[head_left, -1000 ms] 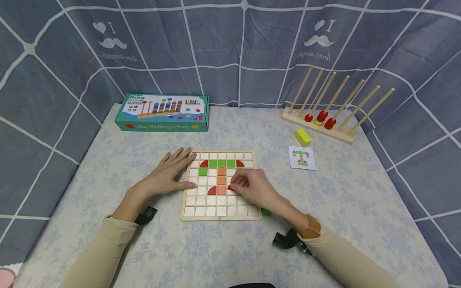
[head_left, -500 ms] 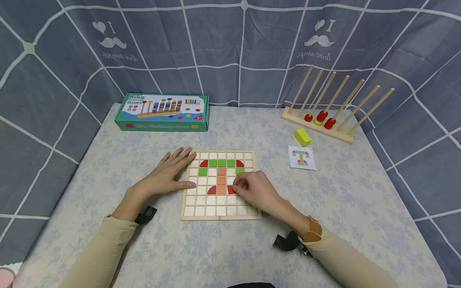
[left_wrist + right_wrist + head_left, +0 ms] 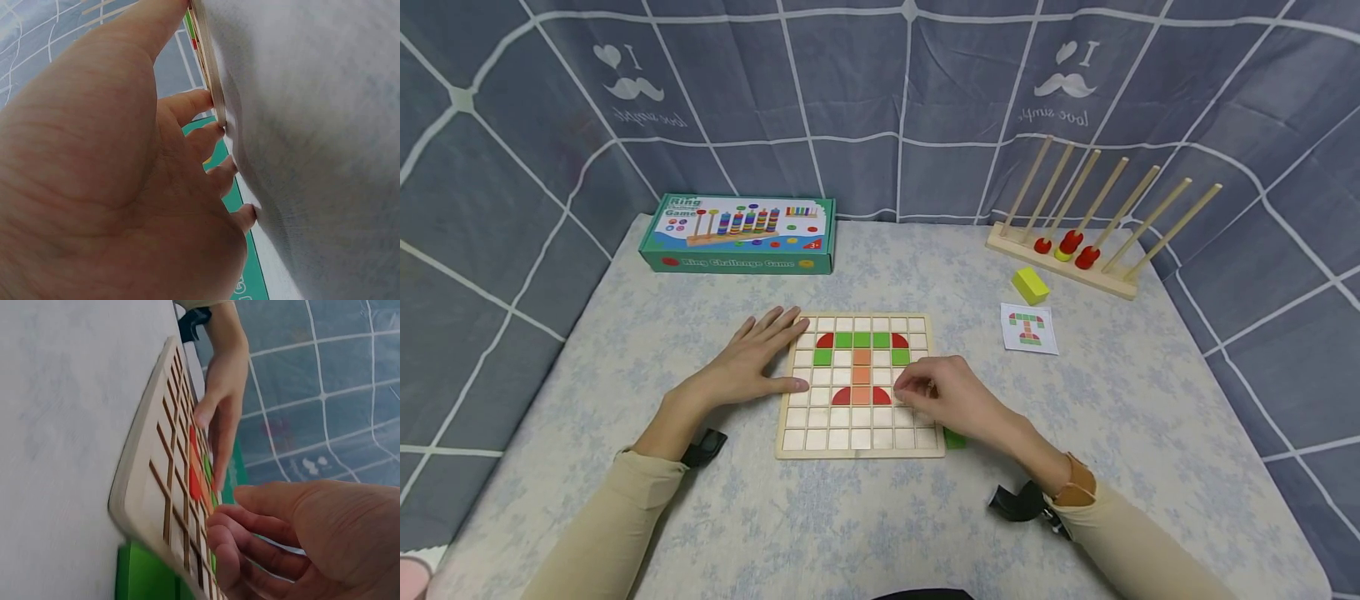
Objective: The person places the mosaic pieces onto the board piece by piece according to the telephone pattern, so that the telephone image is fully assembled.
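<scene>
A wooden grid board (image 3: 797, 446) lies on the table with red, green and orange tiles set in its cells. Its orange column has a red quarter-round tile (image 3: 881, 396) at the lower right and another red tile (image 3: 842, 397) at the lower left. My left hand (image 3: 741, 362) rests along the board's left edge, fingers spread and thumb on the rim. Over the right part of the board hovers my right hand (image 3: 951, 392), its fingers loosely bent; in the right wrist view the thumb stands apart from the fingers, with nothing between them.
Partly hidden green blocks (image 3: 147, 575) sit by the board's right edge. Beyond are a pattern card (image 3: 1030, 329), a yellow block (image 3: 1031, 286) and a peg stand (image 3: 1120, 287) with several rings. A green game box (image 3: 737, 236) lies at the back left.
The red quarter-round tile has left my right fingers and now lies in the cell right of the orange column. My right hand has drawn back rightward. My left hand has stayed put.
</scene>
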